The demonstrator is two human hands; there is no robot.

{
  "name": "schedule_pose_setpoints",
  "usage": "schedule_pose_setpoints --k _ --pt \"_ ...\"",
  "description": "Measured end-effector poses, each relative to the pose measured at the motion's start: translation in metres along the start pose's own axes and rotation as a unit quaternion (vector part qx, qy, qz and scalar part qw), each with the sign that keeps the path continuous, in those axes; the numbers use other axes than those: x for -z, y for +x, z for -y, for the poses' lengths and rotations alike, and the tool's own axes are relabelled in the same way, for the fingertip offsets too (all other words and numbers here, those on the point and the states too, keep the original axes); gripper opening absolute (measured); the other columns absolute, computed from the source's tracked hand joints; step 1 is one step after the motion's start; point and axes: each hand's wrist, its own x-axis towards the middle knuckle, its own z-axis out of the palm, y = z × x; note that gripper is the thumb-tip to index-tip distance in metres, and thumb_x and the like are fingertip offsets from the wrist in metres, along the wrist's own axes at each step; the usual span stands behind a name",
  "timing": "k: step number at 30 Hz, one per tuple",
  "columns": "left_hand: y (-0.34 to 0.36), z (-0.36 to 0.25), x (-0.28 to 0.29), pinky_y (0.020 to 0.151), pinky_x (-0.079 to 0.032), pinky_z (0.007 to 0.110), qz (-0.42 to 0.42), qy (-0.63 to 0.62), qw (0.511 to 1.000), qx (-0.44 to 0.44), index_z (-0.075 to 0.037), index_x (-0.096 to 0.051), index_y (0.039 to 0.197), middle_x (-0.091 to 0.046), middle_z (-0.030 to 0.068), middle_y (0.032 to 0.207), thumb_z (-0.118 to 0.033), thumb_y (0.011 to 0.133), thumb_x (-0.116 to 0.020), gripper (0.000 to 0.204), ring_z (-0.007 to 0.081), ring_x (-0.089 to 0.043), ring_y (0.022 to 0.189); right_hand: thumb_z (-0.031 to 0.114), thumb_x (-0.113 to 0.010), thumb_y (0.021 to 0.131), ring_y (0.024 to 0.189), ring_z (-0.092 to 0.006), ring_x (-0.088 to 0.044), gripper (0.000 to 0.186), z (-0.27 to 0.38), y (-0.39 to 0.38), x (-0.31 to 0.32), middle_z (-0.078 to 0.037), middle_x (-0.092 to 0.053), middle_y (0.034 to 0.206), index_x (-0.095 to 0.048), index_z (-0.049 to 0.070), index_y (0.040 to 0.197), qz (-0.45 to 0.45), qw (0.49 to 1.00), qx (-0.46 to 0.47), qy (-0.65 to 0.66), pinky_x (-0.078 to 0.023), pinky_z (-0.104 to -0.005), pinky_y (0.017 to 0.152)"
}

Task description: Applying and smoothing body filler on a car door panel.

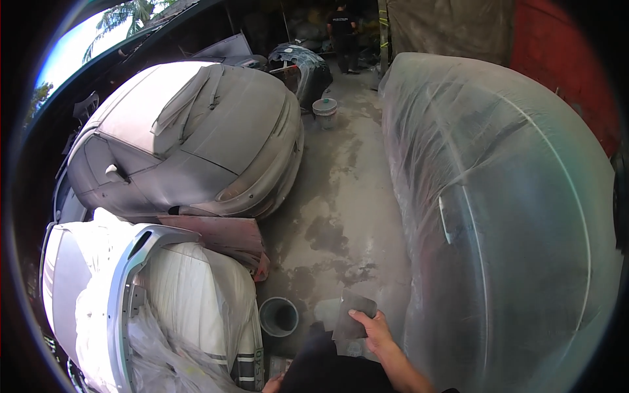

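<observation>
My right hand is closed round a dark grey, flat sheet of sandpaper, its thumb pressed on the face. The sheet is held up in front of me, above the concrete floor. Only a small part of my left hand shows at the lower edge, beside my dark clothing; its fingers are hidden. Left of the sandpaper, a grey bucket stands on the floor. A pale grey car bumper or fender panel rests upright against a car part-covered by a white cloth and clear plastic.
A dusty car stands at the left, with a pinkish panel before it. Plastic sheeting covers the car on the right. A lidded pail sits up the wet-patched aisle. A person in dark clothes stands at the back.
</observation>
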Motion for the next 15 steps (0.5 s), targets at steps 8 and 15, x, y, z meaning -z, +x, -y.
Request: schedule_pose_setpoints --k 8,15 --pt "0.108 -0.041 0.031 0.120 -0.051 0.040 0.010 -0.001 0.982 0.190 -0.001 -0.065 0.156 -0.075 0.0162 0.147 -0.045 0.121 -0.056 0.056 0.0275 -0.068 0.142 0.016 -0.090 0.095 0.107 -0.0232 -0.078 0.041 0.098 0.185 -0.021 -0.008 -0.081 0.119 -0.077 0.003 0.131 -0.059 0.998 0.029 -0.002 -0.062 -0.0415 0.097" --pt "0.258 -0.193 0.147 0.119 -0.051 0.040 -0.019 -0.017 0.994 0.107 -0.001 -0.066 0.155 -0.075 0.0168 0.147 -0.044 0.120 -0.057 0.056 0.0280 -0.069 0.142 0.017 -0.091 0.093 0.106 -0.0214 -0.076 0.042 0.191 0.334 -0.075 -0.007 -0.080 0.117 -0.076 0.002 0.130 -0.159 0.982 0.103 -0.005 -0.059 -0.0397 0.099"
